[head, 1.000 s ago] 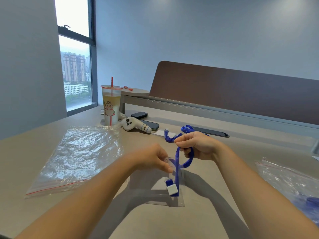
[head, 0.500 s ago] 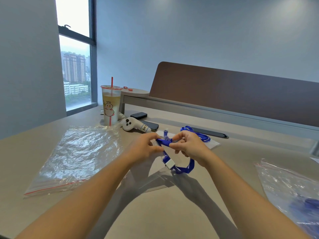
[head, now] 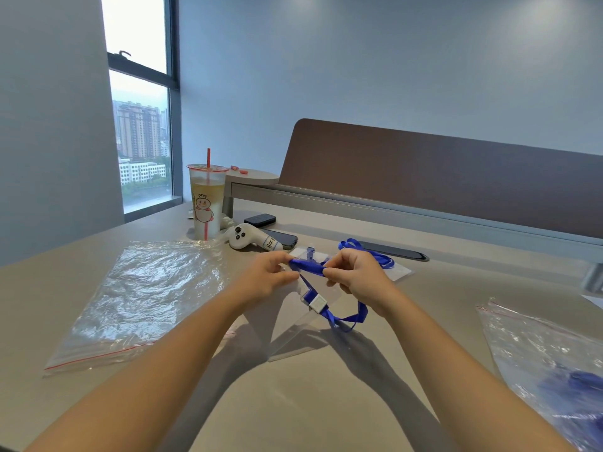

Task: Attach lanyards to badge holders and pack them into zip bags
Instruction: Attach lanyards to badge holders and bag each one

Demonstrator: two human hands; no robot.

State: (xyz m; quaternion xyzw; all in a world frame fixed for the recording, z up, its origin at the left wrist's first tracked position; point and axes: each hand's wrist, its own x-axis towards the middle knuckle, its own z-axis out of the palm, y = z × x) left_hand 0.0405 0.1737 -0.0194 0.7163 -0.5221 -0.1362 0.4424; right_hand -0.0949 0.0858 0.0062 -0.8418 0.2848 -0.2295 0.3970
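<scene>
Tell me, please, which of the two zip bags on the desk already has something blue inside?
The zip bag on the right; blue shows through its plastic, whereas the left zip bag lies flat and clear.

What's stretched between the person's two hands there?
A short stretch of blue lanyard, pinched at one end by the left hand and at the other by the right hand, as the head view shows.
</scene>
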